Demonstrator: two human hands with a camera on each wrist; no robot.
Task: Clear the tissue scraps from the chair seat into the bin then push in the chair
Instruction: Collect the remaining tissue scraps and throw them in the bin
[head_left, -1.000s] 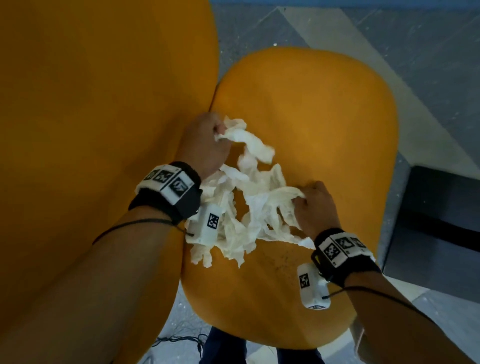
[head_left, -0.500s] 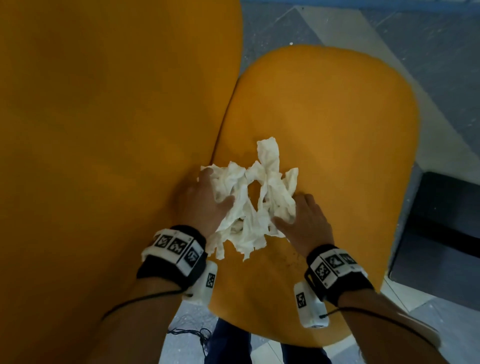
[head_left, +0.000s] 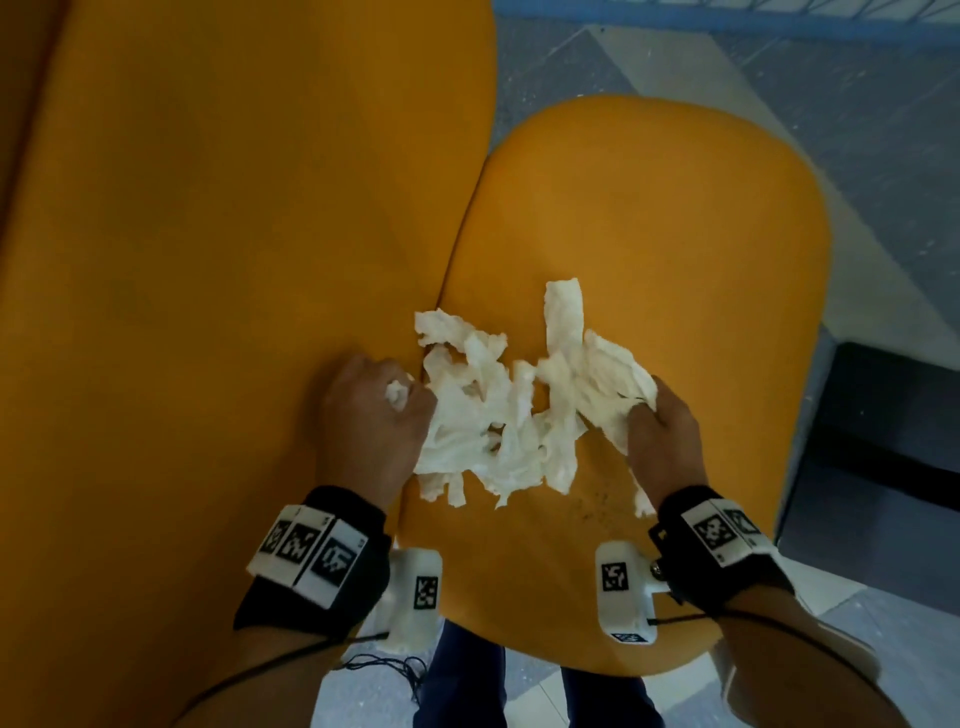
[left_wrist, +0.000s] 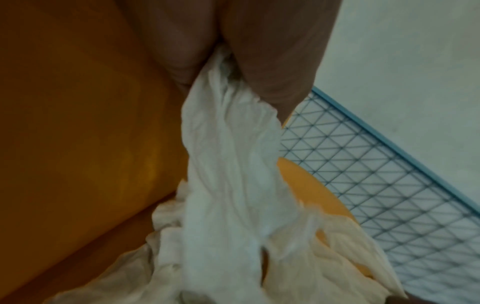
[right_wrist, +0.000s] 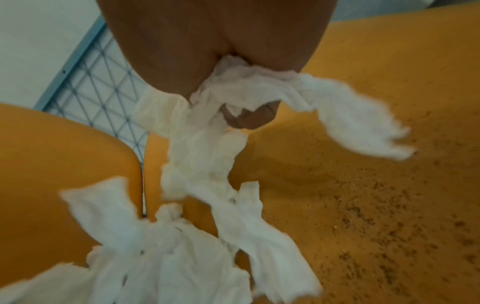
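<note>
A tangle of white tissue scraps (head_left: 504, 410) hangs between my two hands over the orange chair seat (head_left: 649, 218). My left hand (head_left: 374, 415) grips the left end, fingers curled round the tissue (left_wrist: 228, 164). My right hand (head_left: 660, 431) grips the right end, with tissue (right_wrist: 207, 148) bunched in its fingers and one loose strip (right_wrist: 363, 127) flapping. The scraps are stretched out between the hands, and one strip (head_left: 563, 312) sticks up toward the far side. No bin is clearly in view.
The orange chair backrest (head_left: 218, 260) fills the left side. Dark specks (right_wrist: 389, 236) dot the seat near its front. A blue-framed wire grid (left_wrist: 376, 185) stands beyond the chair. Grey floor (head_left: 857, 104) lies to the right, with a dark block (head_left: 883, 457) low at the right.
Both hands have pulled the gathered tissue back toward me and moved apart, spreading the clump wider. The scraps are now lifted and swinging rather than lying bunched on the seat.
</note>
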